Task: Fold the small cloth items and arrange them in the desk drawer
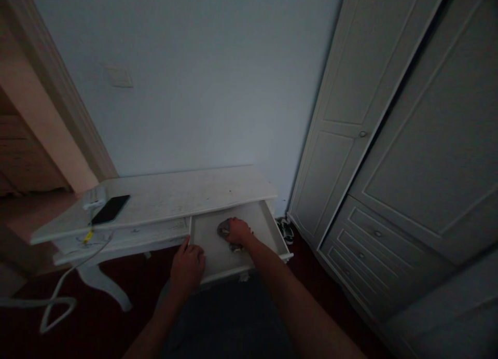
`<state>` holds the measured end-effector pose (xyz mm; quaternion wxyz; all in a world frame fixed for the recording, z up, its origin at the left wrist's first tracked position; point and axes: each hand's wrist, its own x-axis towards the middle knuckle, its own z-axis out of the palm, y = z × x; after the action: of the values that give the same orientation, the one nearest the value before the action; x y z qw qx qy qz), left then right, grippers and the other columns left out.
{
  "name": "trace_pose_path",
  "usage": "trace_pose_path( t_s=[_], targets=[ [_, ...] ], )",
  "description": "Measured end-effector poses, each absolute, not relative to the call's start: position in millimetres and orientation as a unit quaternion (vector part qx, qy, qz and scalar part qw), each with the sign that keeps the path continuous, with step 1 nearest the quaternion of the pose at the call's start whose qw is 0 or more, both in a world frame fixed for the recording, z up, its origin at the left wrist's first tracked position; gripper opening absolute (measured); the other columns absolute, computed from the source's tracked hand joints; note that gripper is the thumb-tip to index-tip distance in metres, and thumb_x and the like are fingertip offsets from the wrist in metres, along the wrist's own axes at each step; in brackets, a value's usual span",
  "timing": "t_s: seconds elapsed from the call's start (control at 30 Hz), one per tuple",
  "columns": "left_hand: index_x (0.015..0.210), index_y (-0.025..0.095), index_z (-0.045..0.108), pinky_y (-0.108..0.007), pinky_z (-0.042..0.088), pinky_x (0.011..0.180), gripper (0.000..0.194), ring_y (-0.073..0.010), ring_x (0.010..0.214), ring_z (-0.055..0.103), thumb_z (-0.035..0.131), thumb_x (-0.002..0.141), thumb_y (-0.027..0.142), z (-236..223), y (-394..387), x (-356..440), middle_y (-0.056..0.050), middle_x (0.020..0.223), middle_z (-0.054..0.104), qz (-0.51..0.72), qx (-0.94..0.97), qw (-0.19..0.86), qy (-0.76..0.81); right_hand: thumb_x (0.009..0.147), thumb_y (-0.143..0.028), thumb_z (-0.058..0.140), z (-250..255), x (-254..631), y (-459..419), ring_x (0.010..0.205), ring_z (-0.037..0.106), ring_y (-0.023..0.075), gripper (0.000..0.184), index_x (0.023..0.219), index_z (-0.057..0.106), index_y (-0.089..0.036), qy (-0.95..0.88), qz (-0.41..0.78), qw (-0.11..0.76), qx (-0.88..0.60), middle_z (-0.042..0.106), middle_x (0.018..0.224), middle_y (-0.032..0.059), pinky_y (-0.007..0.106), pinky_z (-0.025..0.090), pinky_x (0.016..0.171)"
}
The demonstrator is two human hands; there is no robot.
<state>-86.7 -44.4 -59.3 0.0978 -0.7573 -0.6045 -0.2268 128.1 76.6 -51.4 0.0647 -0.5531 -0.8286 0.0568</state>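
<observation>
A white drawer (pixel 214 260) is pulled out of the right part of a white table (pixel 187 190). Inside it, my right hand (pixel 239 231) presses down with fingers closed on a crumpled grey cloth (pixel 223 228). Part of the cloth is hidden under the hand. My left hand (pixel 188 263) grips the drawer's left side near the front corner, with its fingers curled over the edge.
A phone (pixel 111 209) and a white charger box (pixel 94 197) with a hanging cable (pixel 58 291) are at the table's left end. On the right stands a wardrobe (pixel 330 156); shoes (pixel 286 230) lie on the floor between it and the table.
</observation>
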Motion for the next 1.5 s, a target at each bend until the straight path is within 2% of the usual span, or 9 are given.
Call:
trace_pose_path(
  t_s=[0.2,0.3,0.4,0.47,0.7,0.97,1.2,1.33,1.5],
  targets=[
    [0.087,0.021,0.076,-0.051,0.043,0.121,0.032,-0.0339,0.139,0.056,0.046,0.097,0.018,-60,-45,-87,-0.009,0.099,0.08,-0.222,-0.759,0.094,-0.605,0.068,-0.048,0.088,-51,135,60,0.112,0.071,0.0303,0.067,0.129,0.067,-0.029,-0.9,0.094,0.018,-0.425,0.073,0.128,0.008,0.036,0.056,0.093],
    [0.087,0.02,0.077,-0.05,0.042,0.122,0.035,-0.0337,0.14,0.055,0.043,0.098,0.018,-58,-46,-85,-0.009,0.1,0.08,-0.223,-0.754,0.095,-0.611,0.077,-0.051,0.082,-44,166,69,0.115,0.071,0.0316,0.064,0.133,0.065,-0.027,-0.864,0.081,0.024,-0.497,0.072,0.131,0.0108,0.038,0.055,0.096],
    [0.086,0.02,0.077,-0.05,0.041,0.122,0.036,-0.0334,0.141,0.055,0.044,0.097,0.019,-56,-47,-83,-0.008,0.1,0.081,-0.229,-0.747,0.092,-0.617,0.096,-0.05,0.058,-39,184,83,0.112,0.072,0.0357,0.053,0.138,0.062,-0.016,-0.802,0.056,0.044,-0.594,0.071,0.129,0.0214,0.044,0.056,0.092],
    [0.085,0.021,0.077,-0.049,0.043,0.12,0.036,-0.0329,0.14,0.056,0.043,0.097,0.02,-54,-48,-83,-0.008,0.099,0.081,-0.229,-0.744,0.086,-0.622,0.1,-0.047,0.052,-39,185,88,0.109,0.073,0.0371,0.051,0.137,0.063,-0.013,-0.776,0.051,0.048,-0.626,0.072,0.124,0.0243,0.046,0.057,0.088],
    [0.085,0.022,0.077,-0.049,0.046,0.117,0.036,-0.0336,0.141,0.055,0.043,0.098,0.02,-54,-48,-85,-0.007,0.102,0.082,-0.215,-0.743,0.081,-0.629,0.074,-0.063,0.08,-47,173,69,0.113,0.073,0.0321,0.065,0.129,0.07,-0.029,-0.832,0.083,0.053,-0.547,0.077,0.124,0.0074,0.038,0.054,0.096],
    [0.083,0.021,0.076,-0.049,0.041,0.12,0.037,-0.0329,0.142,0.054,0.042,0.098,0.022,-53,-49,-82,-0.009,0.1,0.082,-0.204,-0.743,0.09,-0.631,0.093,-0.052,0.063,-43,187,74,0.111,0.073,0.0334,0.051,0.137,0.065,-0.024,-0.784,0.074,0.06,-0.614,0.075,0.127,0.0166,0.042,0.054,0.092],
    [0.084,0.022,0.077,-0.051,0.044,0.115,0.038,-0.0361,0.143,0.053,0.041,0.098,0.022,-50,-51,-82,-0.008,0.103,0.082,-0.197,-0.738,0.086,-0.64,0.076,-0.064,0.078,-47,156,65,0.112,0.073,0.0318,0.061,0.126,0.07,-0.03,-0.827,0.097,0.057,-0.551,0.078,0.123,0.0076,0.037,0.053,0.094],
    [0.086,0.022,0.078,-0.052,0.044,0.114,0.036,-0.037,0.144,0.051,0.044,0.098,0.022,-47,-54,-79,-0.008,0.107,0.082,-0.199,-0.725,0.083,-0.654,0.089,-0.059,0.065,-45,166,65,0.109,0.074,0.0339,0.056,0.13,0.068,-0.022,-0.799,0.083,0.059,-0.593,0.076,0.123,0.0163,0.041,0.055,0.089],
    [0.085,0.022,0.078,-0.054,0.045,0.111,0.036,-0.0378,0.143,0.052,0.044,0.098,0.021,-42,-56,-77,-0.008,0.108,0.082,-0.187,-0.722,0.074,-0.663,0.081,-0.063,0.072,-45,165,67,0.108,0.074,0.0335,0.059,0.126,0.069,-0.024,-0.801,0.085,0.06,-0.59,0.078,0.119,0.0138,0.04,0.056,0.089]
  ],
)
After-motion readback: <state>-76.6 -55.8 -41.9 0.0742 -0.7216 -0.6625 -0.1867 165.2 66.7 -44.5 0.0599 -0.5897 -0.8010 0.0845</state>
